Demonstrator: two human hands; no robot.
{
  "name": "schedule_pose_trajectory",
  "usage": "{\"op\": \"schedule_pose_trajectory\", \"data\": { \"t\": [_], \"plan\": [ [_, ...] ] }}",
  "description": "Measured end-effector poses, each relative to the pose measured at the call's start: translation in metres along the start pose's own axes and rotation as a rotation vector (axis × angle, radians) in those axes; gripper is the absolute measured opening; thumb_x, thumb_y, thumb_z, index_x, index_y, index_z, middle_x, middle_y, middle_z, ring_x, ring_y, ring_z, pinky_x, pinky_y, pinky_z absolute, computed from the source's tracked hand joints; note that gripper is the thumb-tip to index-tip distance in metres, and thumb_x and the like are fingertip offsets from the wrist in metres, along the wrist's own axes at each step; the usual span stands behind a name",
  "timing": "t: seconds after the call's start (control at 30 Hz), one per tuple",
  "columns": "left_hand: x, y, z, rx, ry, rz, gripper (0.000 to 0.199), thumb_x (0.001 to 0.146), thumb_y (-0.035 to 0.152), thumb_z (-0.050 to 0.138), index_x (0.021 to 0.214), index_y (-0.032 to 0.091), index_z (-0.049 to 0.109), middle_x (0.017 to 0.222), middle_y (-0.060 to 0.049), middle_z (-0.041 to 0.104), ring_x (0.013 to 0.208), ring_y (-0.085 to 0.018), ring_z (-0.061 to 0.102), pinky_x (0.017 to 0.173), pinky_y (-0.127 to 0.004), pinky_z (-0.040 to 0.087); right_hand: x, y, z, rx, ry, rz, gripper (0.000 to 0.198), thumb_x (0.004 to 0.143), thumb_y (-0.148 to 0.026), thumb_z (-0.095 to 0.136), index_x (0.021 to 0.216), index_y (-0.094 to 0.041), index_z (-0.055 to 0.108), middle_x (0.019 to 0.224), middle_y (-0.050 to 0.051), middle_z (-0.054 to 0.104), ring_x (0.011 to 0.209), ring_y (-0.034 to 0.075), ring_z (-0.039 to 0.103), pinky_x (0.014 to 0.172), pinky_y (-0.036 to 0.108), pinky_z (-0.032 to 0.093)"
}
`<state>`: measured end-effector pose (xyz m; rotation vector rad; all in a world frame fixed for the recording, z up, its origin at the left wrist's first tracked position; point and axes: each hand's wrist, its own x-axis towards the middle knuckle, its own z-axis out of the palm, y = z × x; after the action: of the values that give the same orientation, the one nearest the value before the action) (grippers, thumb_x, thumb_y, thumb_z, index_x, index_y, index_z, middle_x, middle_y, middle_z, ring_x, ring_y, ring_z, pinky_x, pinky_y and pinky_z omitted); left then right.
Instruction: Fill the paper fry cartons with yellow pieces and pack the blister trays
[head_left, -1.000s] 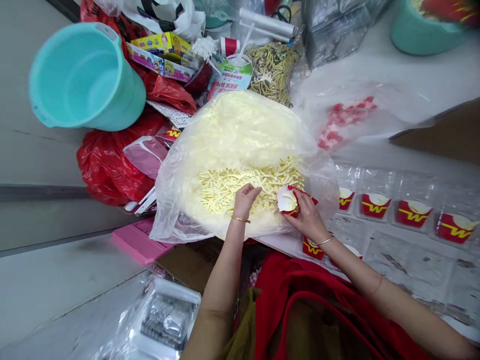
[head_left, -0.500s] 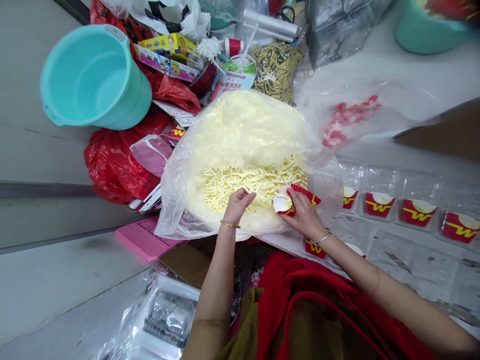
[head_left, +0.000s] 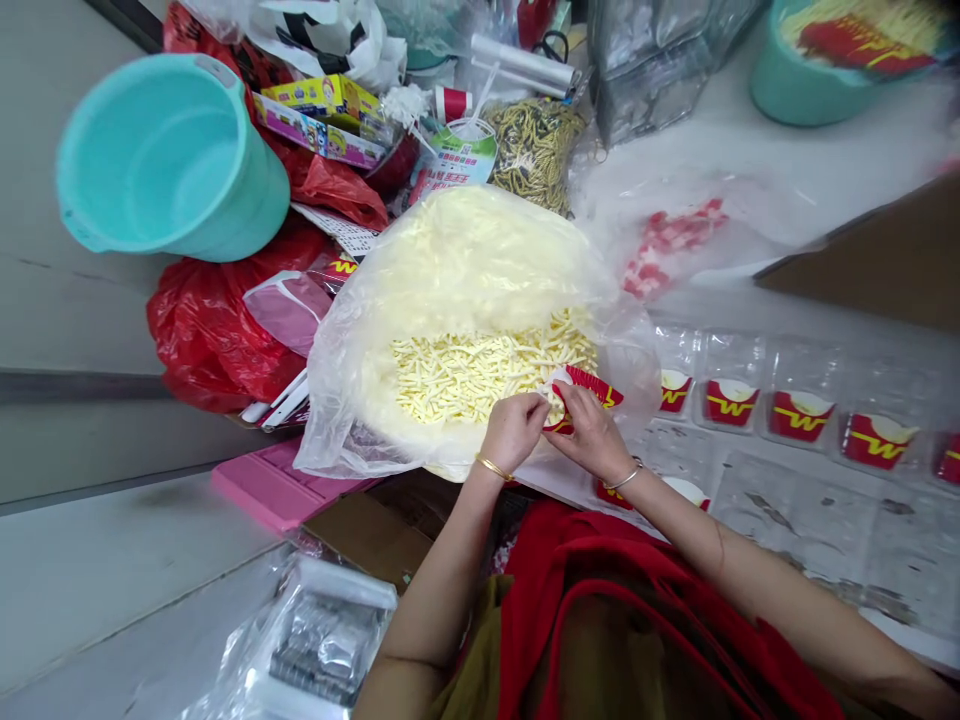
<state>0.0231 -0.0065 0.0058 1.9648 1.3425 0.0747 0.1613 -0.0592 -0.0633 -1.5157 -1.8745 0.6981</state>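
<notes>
My right hand (head_left: 596, 430) is closed around a red paper French fry carton (head_left: 600, 388) with a yellow zigzag mark, tilted with its white mouth to the left. Pale yellow sticks show in that mouth. My left hand (head_left: 515, 432) is pinched at the mouth, its fingertips close against the carton; what they hold is hidden. Beneath and behind both hands, a heap of pale yellow fry-shaped sticks (head_left: 465, 375) lies in a large clear plastic bag (head_left: 480, 240).
At right stand several clear plastic boxes with red cartons (head_left: 729, 403). A turquoise bucket (head_left: 172, 160) is at far left, beside red plastic bags (head_left: 214, 335). Another teal tub (head_left: 817, 85) sits at top right. A brown cardboard flap (head_left: 877, 255) juts in at right. Below left is a pink plastic lid (head_left: 277, 480).
My left hand has moved right from the heap of sticks to the carton's mouth. My right hand still holds the carton in nearly the same place. The view has shifted slightly.
</notes>
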Motion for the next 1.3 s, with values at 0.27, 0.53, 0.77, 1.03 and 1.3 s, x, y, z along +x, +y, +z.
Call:
{"op": "schedule_pose_trajectory", "data": {
  "t": [0.27,0.53,0.77,1.03,1.3],
  "plan": [
    [-0.022,0.025,0.023,-0.105,0.198,0.055,0.014,0.086,0.024,0.050,0.097,0.018,0.058,0.096,-0.006,0.058,0.085,-0.017,0.055,0.079,-0.031,0.040,-0.024,-0.004,-0.005,0.072,0.083,0.075,0.065,0.081,-0.025,0.056,0.139,-0.018,0.029,0.127,0.015,0.049,0.118,0.029,0.045,0.099,0.050,0.041],
    [-0.038,0.029,0.067,-0.049,0.383,0.083,0.018,0.091,0.022,0.043,0.093,0.017,0.059,0.093,-0.007,0.059,0.092,-0.019,0.055,0.079,-0.032,0.041,-0.054,-0.010,-0.015,0.106,0.108,0.102,0.067,0.079,-0.024,0.057,0.140,-0.019,0.028,0.126,0.014,0.049,0.118,0.029,0.045,0.100,0.050,0.041],
    [-0.052,0.081,0.116,0.290,0.135,0.198,0.034,0.087,0.019,0.048,0.121,0.020,0.051,0.122,-0.011,0.054,0.107,-0.026,0.050,0.088,-0.045,0.038,-0.115,0.021,-0.037,0.117,0.178,0.296,0.059,0.082,-0.009,0.043,0.138,-0.019,0.032,0.124,0.013,0.050,0.116,0.023,0.046,0.100,0.045,0.043],
    [-0.044,0.101,0.178,0.025,0.025,0.371,0.029,0.088,0.016,0.043,0.115,0.018,0.053,0.110,-0.010,0.055,0.108,-0.021,0.050,0.100,-0.041,0.038,-0.176,0.047,-0.060,0.070,0.334,0.532,0.062,0.079,-0.012,0.047,0.139,-0.019,0.031,0.122,0.013,0.050,0.115,0.026,0.047,0.098,0.048,0.043],
    [-0.038,0.135,0.229,0.149,-0.259,0.484,0.022,0.087,0.016,0.044,0.100,0.018,0.061,0.100,-0.008,0.059,0.096,-0.020,0.055,0.096,-0.041,0.040,-0.229,0.061,-0.079,0.076,0.402,0.631,0.053,0.086,-0.019,0.044,0.137,-0.022,0.033,0.125,0.013,0.049,0.117,0.025,0.046,0.099,0.050,0.041]
  ]
}}
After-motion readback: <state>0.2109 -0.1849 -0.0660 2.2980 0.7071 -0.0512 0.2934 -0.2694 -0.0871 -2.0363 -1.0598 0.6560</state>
